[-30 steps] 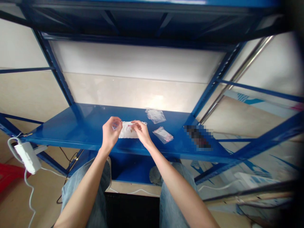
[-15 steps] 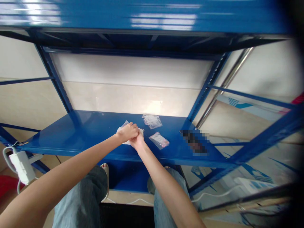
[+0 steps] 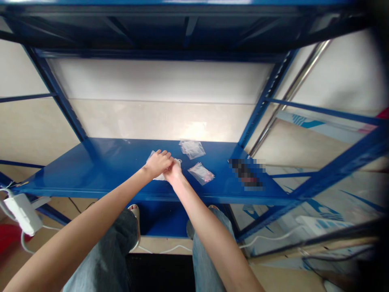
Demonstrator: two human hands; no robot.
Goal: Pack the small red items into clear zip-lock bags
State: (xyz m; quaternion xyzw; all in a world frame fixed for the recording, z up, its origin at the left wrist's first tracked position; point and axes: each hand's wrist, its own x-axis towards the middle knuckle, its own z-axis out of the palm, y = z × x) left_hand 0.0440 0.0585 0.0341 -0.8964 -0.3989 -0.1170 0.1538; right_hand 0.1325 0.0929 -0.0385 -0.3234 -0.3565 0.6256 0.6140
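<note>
White packet (image 3: 152, 155) beneath left hand (image 3: 157, 164) and right hand (image 3: 174, 173); grip on it impossible to tell; steel shelf edge (image 3: 121, 195) just below

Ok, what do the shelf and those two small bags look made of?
The blue shelf looks like painted or powder-coated sheet steel, glossy with bright reflections. The upper bag and lower bag look like thin clear plastic, crinkled and see-through.
</note>
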